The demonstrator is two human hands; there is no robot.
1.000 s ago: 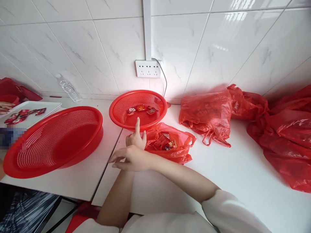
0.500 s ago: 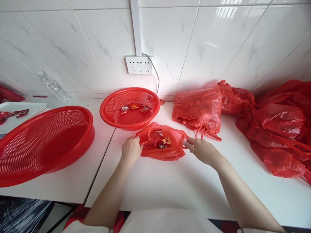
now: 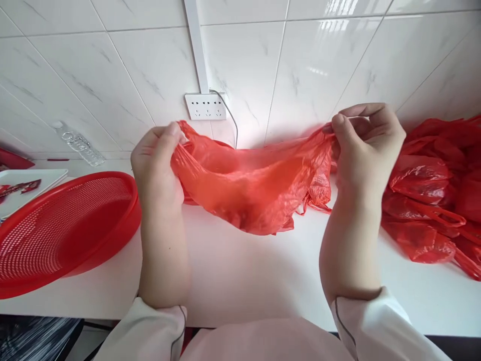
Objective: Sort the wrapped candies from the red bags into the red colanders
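A: Hands, how many do we count?

B: Two. Our left hand [image 3: 158, 150], left of centre, is closed, pinching one edge of the bag between thumb and fingers. Our right hand [image 3: 368, 145], upper right of centre, pinches the opposite edge, thumb against forefinger, the other fingers curled.

A: And the item between them?

B: One red plastic bag [image 3: 248, 185], thin and translucent, centre of the frame, stretched by its top edges and sagging in the middle. We see a darker patch low in it; its contents we cannot make out.

A: Baskets?

B: Two, both red. One large mesh basket [image 3: 93, 220] at the left, on the white table [image 3: 233, 271]; one smaller basket [image 3: 191, 199] behind the held bag, mostly hidden.

A: Other bags?

B: One tied bag [image 3: 320, 185] shows just behind the held one, right of centre. At the right edge we have one heap of red bags [image 3: 424, 175], overlapping too much for us to count.

A: Remaining stock, left side?

B: One white tray [image 3: 45, 175], bearing wrapped packets [image 3: 22, 190], number unclear. One clear bottle [image 3: 80, 144], tilted, near the wall.

A: Wall fittings?

B: One white socket panel [image 3: 205, 107], upper centre, two rows of three outlets; one grey cable [image 3: 233, 118], curving down from it; one vertical trunking [image 3: 197, 47] above.
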